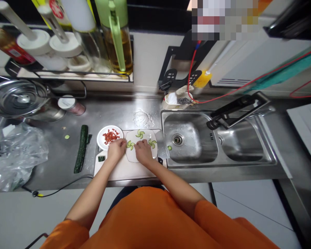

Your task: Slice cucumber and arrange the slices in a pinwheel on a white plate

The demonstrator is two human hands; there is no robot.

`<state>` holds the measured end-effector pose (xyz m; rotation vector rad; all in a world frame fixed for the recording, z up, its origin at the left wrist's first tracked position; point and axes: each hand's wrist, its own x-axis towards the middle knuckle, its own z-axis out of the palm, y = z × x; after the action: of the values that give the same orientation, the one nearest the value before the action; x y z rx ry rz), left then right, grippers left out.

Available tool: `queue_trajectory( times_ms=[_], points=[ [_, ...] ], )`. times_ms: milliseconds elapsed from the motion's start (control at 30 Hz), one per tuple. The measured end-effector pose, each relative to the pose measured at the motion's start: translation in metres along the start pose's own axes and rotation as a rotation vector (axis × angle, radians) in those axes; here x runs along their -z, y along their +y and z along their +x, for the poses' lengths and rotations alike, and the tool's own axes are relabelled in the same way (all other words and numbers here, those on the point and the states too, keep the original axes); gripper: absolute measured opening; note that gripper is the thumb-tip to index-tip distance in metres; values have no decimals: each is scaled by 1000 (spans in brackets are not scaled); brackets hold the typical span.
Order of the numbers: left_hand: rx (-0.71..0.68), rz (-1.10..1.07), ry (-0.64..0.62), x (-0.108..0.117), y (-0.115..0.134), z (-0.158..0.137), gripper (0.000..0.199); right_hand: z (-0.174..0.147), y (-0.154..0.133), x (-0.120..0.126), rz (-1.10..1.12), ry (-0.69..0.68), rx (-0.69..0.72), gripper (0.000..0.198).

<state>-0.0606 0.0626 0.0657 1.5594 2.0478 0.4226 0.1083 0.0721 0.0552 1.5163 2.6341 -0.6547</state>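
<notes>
A white squarish plate point(131, 158) lies on a pale cutting board point(119, 173), with thin green cucumber slices point(140, 134) fanned into pinwheel shapes on it. Over the plate's middle, my right hand point(144, 152) is bent downward, fingers closed; whatever is under its fingertips is hidden. At the plate's left edge my left hand point(116, 150) has its fingertips pinched together, their contents too small to make out. Just behind that hand, a small white plate point(100, 140) holds red dried goji berries point(111, 136). A short cucumber piece point(101, 158) rests on the board's left side.
A long cucumber point(81, 148) lies left of the board, beside a crumpled plastic bag point(23, 155). Right of the plate is a knife blade point(163, 145), then a double sink point(191, 160) with a black faucet point(233, 109). A lidded pot point(23, 100) stands back left.
</notes>
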Motion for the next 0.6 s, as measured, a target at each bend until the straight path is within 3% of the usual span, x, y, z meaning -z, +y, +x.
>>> queue_trajectory(
  times_ms=[267,600],
  points=[
    [85,-12,117,16,-8,-25,21,1,3,-7,-24,6,22,32],
    [256,62,157,28,-35,-42,26,-7,1,7,-6,34,-5,33]
  ],
)
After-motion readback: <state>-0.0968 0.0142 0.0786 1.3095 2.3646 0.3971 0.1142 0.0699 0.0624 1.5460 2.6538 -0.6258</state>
